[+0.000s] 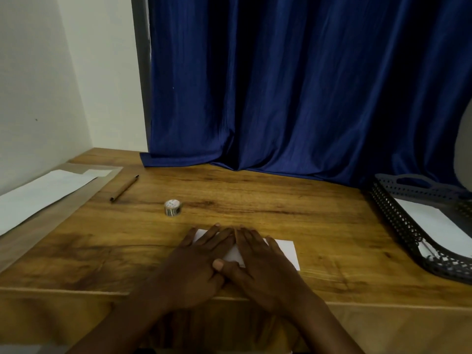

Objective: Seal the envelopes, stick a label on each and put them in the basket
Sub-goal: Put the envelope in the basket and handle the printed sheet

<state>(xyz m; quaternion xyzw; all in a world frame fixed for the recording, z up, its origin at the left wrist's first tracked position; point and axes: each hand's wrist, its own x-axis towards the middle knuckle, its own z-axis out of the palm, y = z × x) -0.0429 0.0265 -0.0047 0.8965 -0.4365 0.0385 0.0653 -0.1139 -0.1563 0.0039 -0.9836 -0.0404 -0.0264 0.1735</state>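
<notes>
A white envelope (pixel 287 251) lies flat on the wooden table near its front edge. My left hand (pixel 196 261) and my right hand (pixel 263 261) press down on it side by side with straight fingers, covering most of it. A small roll of labels (pixel 173 207) stands on the table beyond my left hand. At the right edge sits a dark perforated basket (pixel 398 221) with a white envelope (pixel 434 226) inside. More white envelopes (pixel 43 192) lie at the far left.
A brown pen (pixel 124 188) lies between the left envelopes and the label roll. A blue curtain (pixel 306 85) hangs down onto the back of the table (pixel 281 200). A white wall stands to the left.
</notes>
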